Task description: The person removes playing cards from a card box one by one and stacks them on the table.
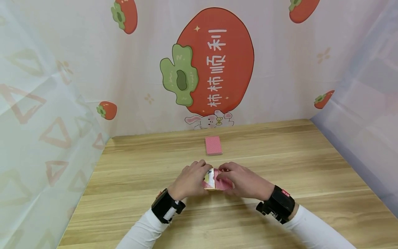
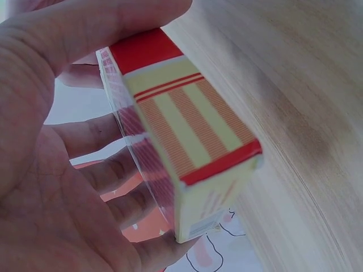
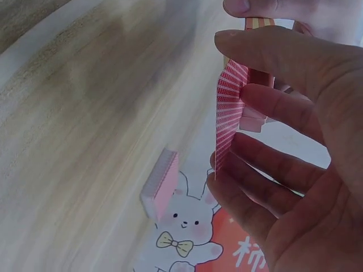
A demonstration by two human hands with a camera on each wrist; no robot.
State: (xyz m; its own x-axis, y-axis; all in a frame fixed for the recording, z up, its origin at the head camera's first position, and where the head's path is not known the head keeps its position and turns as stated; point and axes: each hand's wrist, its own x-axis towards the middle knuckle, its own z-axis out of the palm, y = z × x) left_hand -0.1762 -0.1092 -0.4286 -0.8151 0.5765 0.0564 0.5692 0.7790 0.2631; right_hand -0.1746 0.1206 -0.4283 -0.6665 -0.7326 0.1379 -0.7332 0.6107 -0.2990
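My left hand (image 1: 193, 178) grips a playing card box (image 2: 187, 113), its thumb over the red end and its fingers along the far side. The box's narrow side has cream and brown stripes with red bands. A white panel with an "A" shows on it in the head view. My right hand (image 1: 245, 180) pinches a thin red-patterned card (image 3: 228, 110) between thumb and fingers, right up against the box. Whether the card is loose or partly inside the box, I cannot tell. Beyond both hands lies a squared stack of red-backed playing cards (image 1: 213, 145).
Everything rests on a wood-grain table (image 1: 140, 162). A white cloth backdrop (image 1: 140, 69) printed with persimmons and a rabbit rises at the table's back edge, and cloth walls flank it on both sides.
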